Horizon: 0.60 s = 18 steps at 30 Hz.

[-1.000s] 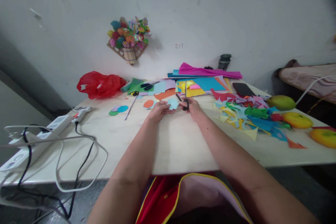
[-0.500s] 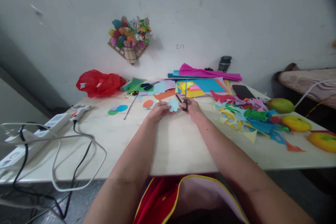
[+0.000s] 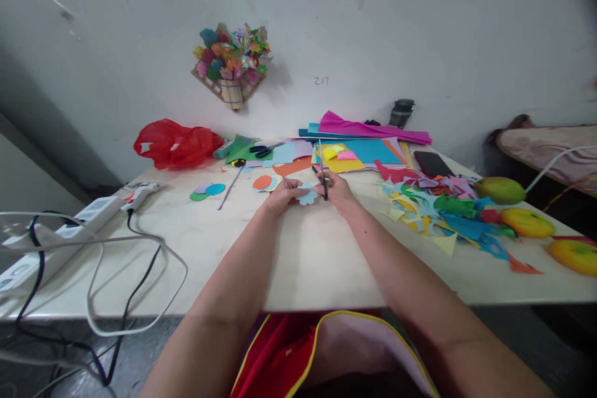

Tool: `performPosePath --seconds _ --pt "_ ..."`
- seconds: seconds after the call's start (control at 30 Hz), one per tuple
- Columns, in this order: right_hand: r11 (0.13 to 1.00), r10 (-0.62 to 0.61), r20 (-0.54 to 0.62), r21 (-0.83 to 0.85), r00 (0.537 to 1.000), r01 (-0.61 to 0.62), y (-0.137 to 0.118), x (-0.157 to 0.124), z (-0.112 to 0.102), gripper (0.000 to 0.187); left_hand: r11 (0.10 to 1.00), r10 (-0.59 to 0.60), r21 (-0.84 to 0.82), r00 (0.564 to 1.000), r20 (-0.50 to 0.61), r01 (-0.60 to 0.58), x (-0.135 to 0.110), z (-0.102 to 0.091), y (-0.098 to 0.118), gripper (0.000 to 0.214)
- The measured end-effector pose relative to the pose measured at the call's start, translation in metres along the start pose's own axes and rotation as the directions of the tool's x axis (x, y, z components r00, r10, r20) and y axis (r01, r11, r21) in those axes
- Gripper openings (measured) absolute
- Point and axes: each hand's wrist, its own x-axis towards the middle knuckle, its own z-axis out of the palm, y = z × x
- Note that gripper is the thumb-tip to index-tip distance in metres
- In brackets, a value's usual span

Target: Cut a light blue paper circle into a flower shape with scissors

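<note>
Compared with half a second before, the black-handled scissors (image 3: 321, 181) had drawn their spread blades almost together at the edge of the pale blue flower-shaped paper cutout (image 3: 308, 195), and both hands had edged a little left. At the centre of the frame I saw the left hand (image 3: 283, 191) with fingers pinched on the cutout, just above the bench. The right hand (image 3: 337, 190) had its fingers closed on the scissors' handles.

The pale bench (image 3: 303, 255) carried a crumpled red plastic bag (image 3: 175, 144) at upper left, a stack of coloured paper sheets (image 3: 359, 149) behind the hands and a heap of coloured paper scraps (image 3: 443, 206) to the right. Yellow-green fruits (image 3: 527, 222) lay at the far right and a white power strip (image 3: 69, 230) at the left edge. On the white wall (image 3: 420, 25) hung a bunch of paper flowers (image 3: 233, 62).
</note>
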Motion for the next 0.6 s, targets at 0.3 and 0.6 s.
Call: performPosePath --seconds 0.3,0.6 --pt "1.000 0.009 -0.018 0.019 1.000 -0.008 -0.0050 -0.0026 -0.0026 0.041 0.997 0.040 -0.061 0.998 -0.043 -0.042 0.0008 -0.0017 -0.0009 0.024" --pt "1.000 -0.027 -0.010 -0.012 1.000 0.027 0.0041 0.0014 0.0003 0.044 0.997 0.062 -0.042 0.995 -0.082 -0.065 0.0008 0.0046 0.0011 0.027"
